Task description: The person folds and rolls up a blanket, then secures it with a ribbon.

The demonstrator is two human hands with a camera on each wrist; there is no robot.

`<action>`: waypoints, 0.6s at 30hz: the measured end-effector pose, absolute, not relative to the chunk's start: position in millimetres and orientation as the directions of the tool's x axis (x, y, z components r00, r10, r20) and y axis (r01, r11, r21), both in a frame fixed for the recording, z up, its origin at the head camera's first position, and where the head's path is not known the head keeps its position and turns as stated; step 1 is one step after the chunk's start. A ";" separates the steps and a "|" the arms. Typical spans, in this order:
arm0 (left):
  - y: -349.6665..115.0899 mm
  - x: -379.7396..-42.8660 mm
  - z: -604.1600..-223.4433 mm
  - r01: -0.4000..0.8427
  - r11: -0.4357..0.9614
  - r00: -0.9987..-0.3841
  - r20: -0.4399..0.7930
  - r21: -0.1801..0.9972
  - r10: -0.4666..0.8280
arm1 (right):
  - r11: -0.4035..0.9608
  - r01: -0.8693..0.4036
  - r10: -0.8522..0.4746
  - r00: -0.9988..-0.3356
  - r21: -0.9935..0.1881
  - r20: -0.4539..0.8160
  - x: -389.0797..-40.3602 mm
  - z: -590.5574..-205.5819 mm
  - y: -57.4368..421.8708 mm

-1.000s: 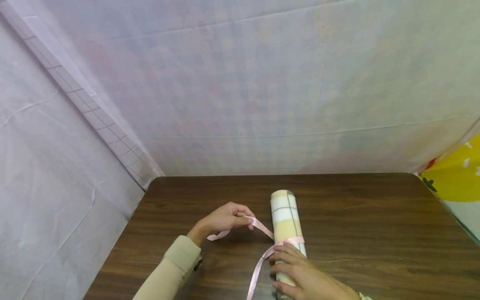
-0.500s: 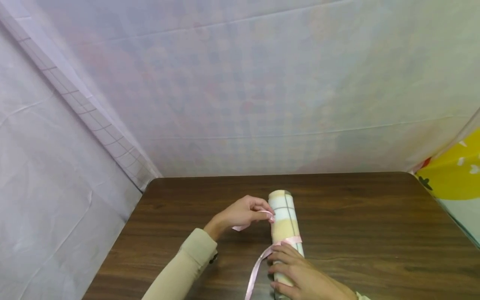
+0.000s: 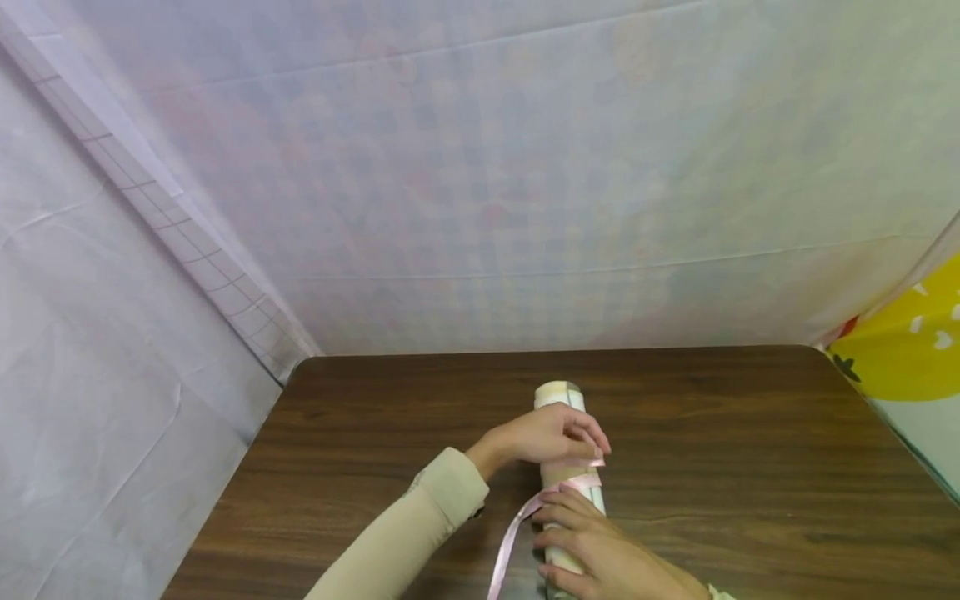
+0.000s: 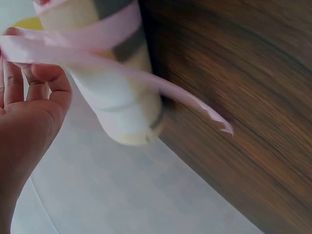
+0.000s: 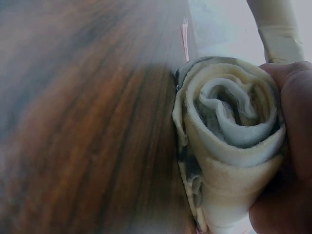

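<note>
The left hand pinches a ribbon above the roll on the table; the right hand rests on the roll, fingers a little apart.

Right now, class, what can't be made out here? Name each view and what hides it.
Head view: the underside of the rolled cloth, hidden against the table.
Head view: one end of the pink ribbon, cut off by the bottom edge.
Left wrist view: some fingertips of the left hand, hidden by ribbon and left edge.
Right wrist view: part of the right hand, cut off by the right edge.
</note>
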State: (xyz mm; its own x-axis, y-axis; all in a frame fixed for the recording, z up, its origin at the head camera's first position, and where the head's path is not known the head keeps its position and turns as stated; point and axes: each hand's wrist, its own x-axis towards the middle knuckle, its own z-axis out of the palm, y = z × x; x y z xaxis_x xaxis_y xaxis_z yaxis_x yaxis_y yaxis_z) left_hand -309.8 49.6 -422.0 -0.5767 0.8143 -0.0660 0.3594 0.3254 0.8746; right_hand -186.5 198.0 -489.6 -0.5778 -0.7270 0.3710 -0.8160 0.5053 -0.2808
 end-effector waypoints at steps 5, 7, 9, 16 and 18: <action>71.6 -304.7 -419.9 0.381 0.342 -0.533 -0.098 0.859 0.840 | 0.493 -0.830 -0.735 -0.557 -0.259 0.386 -188.0 -490.1 197.4; 80.1 -303.0 -419.8 0.393 0.351 -0.522 -0.108 0.850 0.846 | 0.494 -0.830 -0.735 -0.558 -0.259 0.385 -188.2 -490.2 197.3; 87.9 -300.9 -420.0 0.408 0.371 -0.517 -0.124 0.834 0.847 | 0.492 -0.832 -0.737 -0.555 -0.256 0.387 -188.4 -490.6 197.3; 107.3 -292.8 -417.8 0.374 0.408 -0.491 -0.195 0.833 0.849 | 0.494 -0.822 -0.735 -0.569 -0.283 0.368 -187.8 -491.2 198.3; 112.4 -290.2 -415.8 0.349 0.403 -0.470 -0.215 0.846 0.856 | 0.504 -0.814 -0.730 -0.580 -0.289 0.360 -187.4 -491.2 199.2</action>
